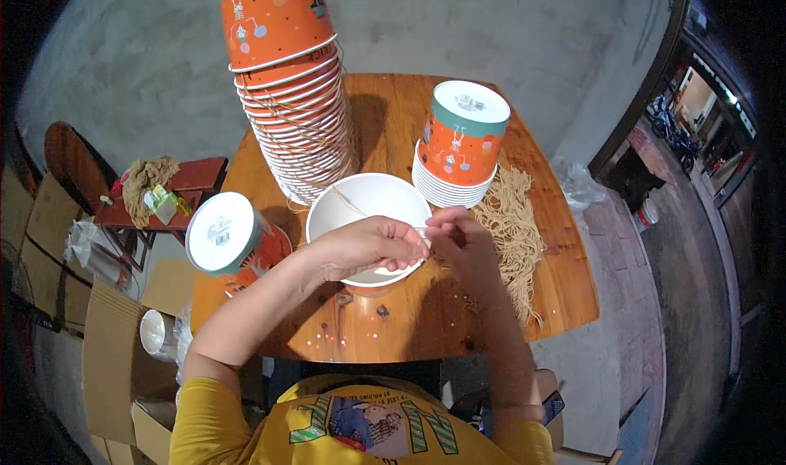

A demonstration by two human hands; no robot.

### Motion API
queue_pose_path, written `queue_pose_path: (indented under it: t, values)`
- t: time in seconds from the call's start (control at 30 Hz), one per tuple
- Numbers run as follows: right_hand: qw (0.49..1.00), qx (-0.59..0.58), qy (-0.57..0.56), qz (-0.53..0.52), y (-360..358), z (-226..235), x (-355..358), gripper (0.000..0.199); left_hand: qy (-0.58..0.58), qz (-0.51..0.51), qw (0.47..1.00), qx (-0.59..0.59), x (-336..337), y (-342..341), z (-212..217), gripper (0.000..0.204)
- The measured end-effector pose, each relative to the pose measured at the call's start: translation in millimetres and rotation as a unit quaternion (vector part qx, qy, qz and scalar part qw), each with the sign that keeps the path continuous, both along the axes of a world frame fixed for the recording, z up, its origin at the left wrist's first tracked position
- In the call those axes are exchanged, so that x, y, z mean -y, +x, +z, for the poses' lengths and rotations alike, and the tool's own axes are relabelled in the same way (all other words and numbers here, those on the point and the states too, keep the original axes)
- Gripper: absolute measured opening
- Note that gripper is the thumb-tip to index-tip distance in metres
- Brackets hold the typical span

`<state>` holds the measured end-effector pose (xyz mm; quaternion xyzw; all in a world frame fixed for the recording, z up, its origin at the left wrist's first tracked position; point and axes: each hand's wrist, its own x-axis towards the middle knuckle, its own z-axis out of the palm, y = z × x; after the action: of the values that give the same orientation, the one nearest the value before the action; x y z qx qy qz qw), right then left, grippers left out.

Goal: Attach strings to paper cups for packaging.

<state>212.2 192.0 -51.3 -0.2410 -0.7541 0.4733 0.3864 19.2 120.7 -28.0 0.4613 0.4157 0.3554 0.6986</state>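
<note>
An upright paper bucket point(370, 188) with a white inside stands on the wooden table before me. A tan cord point(348, 201) runs across its opening and goes behind my left hand point(378, 242). The fingers of that hand are curled in a pinch over the bucket's front right rim, with a bit of cord at the tips. Just to the right, my right hand point(465, 246) pinches at the same spot, its fingertips close to the left ones. Exactly how the cord passes between the fingers is partly hidden. A heap of loose tan cords point(514, 240) lies beside my right hand.
A tall stack of orange buckets point(299, 129), with cords hanging on it, rises behind left. Upside-down buckets point(463, 133) are stacked at back right, and another upturned bucket point(221, 232) is by my left forearm. A red bench point(184, 188) and cardboard boxes point(115, 358) are left of the table.
</note>
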Motion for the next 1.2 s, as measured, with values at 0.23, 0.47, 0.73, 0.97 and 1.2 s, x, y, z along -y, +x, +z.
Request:
queue_pose_path:
  t: [0.23,0.47,0.73,0.97,1.2]
  values:
    - [0.994,0.012,0.111,-0.003,18,-1,30,0.019,-0.02,0.053,0.998,-0.04,0,8,7,0.011]
    - [0.976,0.041,0.181,-0.114,10,3,43,0.016,-0.049,0.049,0.997,0.016,-1,6,6,0.006]
    - [0.975,0.012,0.121,-0.188,-7,-4,64,0.014,-0.173,0.046,0.964,0.196,0,10,7,0.007]
    - [0.987,0.051,0.098,-0.116,9,6,55,0.009,-0.142,0.061,0.967,0.202,1,4,3,0.01]
    - [0.996,-0.006,-0.036,-0.084,15,-12,38,0.016,-0.095,0.076,0.982,0.145,5,7,7,0.02]
